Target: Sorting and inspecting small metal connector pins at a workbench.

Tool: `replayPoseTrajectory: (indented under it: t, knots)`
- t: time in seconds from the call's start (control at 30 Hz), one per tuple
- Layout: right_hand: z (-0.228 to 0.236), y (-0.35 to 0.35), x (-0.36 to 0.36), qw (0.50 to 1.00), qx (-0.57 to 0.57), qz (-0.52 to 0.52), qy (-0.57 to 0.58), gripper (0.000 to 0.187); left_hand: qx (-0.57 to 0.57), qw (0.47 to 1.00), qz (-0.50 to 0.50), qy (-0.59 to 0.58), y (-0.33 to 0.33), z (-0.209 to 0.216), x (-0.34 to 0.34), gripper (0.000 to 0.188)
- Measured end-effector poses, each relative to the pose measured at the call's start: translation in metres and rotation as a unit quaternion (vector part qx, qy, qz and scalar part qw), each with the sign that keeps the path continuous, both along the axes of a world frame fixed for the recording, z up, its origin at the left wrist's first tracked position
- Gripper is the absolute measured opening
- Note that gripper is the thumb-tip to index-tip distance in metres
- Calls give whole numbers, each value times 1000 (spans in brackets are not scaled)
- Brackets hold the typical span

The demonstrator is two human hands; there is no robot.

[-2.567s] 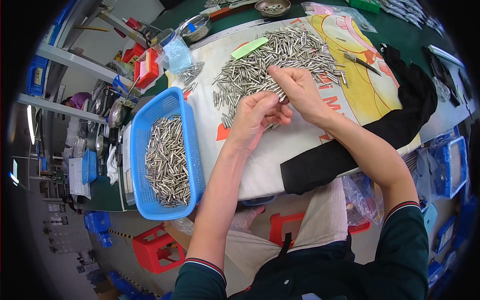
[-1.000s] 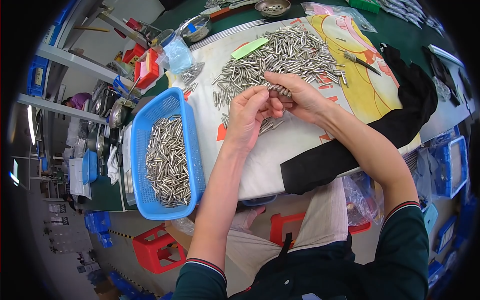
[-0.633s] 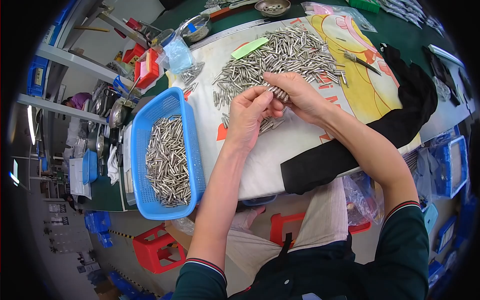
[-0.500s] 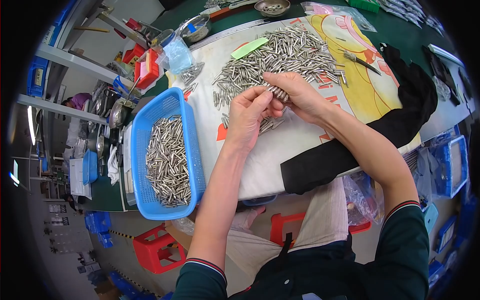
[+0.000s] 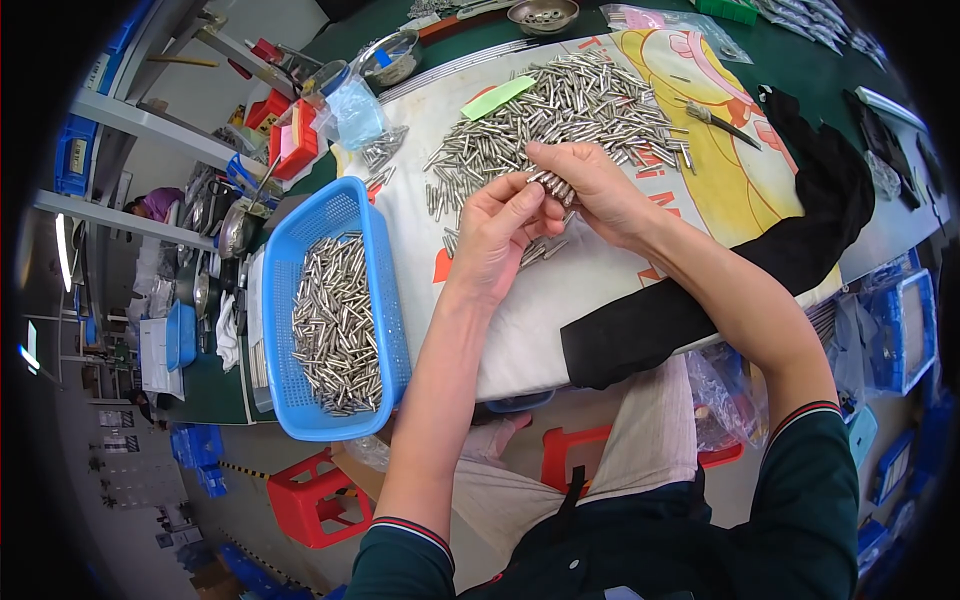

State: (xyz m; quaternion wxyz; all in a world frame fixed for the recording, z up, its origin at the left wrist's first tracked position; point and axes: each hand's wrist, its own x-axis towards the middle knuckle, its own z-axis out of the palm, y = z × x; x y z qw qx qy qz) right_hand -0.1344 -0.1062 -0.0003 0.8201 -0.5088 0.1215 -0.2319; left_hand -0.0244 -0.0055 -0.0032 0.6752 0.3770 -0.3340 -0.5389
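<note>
Several small silvery metal pins (image 5: 556, 188) lie side by side in a row in my right hand (image 5: 608, 200), whose fingers are closed around them. Meeting it from the left, my left hand (image 5: 497, 228) is closed, with thumb and fingertips at the near ends of the same pins. Exactly which pins the left fingers pinch is hard to make out. Just beyond both hands spreads a loose pile of like metal pins (image 5: 590, 95) on a printed cloth (image 5: 530, 335). A light green paper strip (image 5: 498, 97) rests on the pile. A few pins lie under my hands, partly hidden.
Left of my forearm stands a blue perforated basket (image 5: 388, 300) holding many metal pins (image 5: 335, 330). A black sleeve-like cloth (image 5: 640, 335) crosses the table's near right. A brush (image 5: 725, 124) lies right of the pile. Red bins (image 5: 293, 140) and a metal bowl (image 5: 543, 14) stand farther back.
Both hands stay in nearly the same place. My left thumb and fingers have shifted slightly, and more of the pin row shows between the hands.
</note>
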Motion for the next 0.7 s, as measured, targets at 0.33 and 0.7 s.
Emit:
replayPoseTrajectory:
  t: [0.33, 0.7]
  knots:
    - [0, 1, 1, 1000, -22, -13, 3, 34, 11, 1000, -7, 9, 0, 1, 1, 13]
    - [-4, 2, 2, 994, -94, -53, 28, 33, 29, 1000, 11, -5, 0, 2, -1, 11]
